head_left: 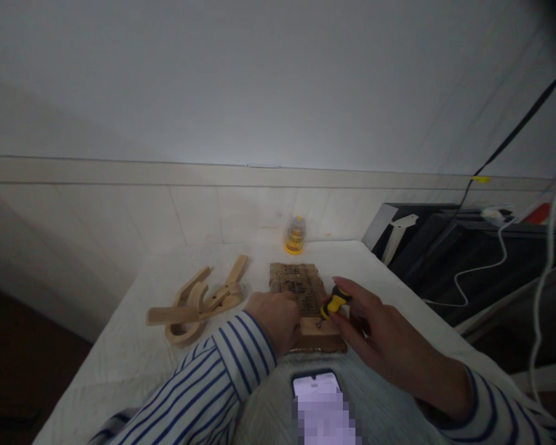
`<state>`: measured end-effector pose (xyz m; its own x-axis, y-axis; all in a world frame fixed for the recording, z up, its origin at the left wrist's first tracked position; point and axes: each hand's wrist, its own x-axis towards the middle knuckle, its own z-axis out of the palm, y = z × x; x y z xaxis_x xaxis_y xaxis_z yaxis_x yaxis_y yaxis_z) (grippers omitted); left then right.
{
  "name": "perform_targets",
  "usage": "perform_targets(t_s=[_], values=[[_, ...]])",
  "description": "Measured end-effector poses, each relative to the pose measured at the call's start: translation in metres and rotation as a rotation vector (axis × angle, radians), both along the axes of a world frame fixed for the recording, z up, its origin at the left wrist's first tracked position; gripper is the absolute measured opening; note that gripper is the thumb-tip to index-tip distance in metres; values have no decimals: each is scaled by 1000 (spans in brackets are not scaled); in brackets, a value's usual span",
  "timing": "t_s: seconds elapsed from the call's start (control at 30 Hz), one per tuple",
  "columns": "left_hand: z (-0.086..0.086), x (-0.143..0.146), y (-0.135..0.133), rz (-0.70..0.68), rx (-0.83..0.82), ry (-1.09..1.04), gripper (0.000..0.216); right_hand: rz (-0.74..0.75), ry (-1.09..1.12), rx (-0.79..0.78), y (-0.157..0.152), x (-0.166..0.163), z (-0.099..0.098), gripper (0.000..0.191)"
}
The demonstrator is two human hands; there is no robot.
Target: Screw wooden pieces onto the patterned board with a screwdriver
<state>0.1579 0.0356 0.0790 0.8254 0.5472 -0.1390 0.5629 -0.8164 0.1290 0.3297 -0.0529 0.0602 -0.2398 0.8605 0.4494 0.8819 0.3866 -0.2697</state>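
My left hand (274,320) is closed and rests against the left side of a wooden board (299,285) that lies flat on the white table (134,352). My right hand (375,330) pinches a small yellow and black screwdriver (333,302), its tip down on a pale wooden block (315,327) at the board's near end. Both sleeves are white with blue stripes.
Curved wooden pieces (195,301) lie left of the board. A yellow jar-shaped bit holder (295,235) stands at the table's far edge by the wall. A lit phone (319,402) lies in front of me. Dark furniture with white cables (486,266) stands to the right.
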Motion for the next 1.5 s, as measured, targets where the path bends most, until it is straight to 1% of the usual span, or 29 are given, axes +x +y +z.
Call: perform_targets(t_s=[0.23, 0.4, 0.6, 0.9, 1.07, 1.3, 1.5], values=[[0, 0, -2, 8, 24, -16, 22, 7, -5, 5, 1, -2, 1, 44], [1, -1, -3, 10, 21, -23, 20, 3, -30, 57, 0, -1, 2, 47], [2, 0, -3, 9, 38, -18, 18, 1, -64, 77, 1, -1, 0, 46], [2, -1, -2, -2, 25, -16, 20, -14, -47, 80, 2, -2, -2, 47], [3, 0, -2, 9, 13, -2, 21, -34, -31, 72, 3, -2, -2, 45], [-2, 1, -1, 9, 31, -32, 22, -65, -43, 147, 3, -1, -7, 45], [3, 0, -1, -5, -18, 23, 21, -57, -2, 106, 6, -1, -10, 47]])
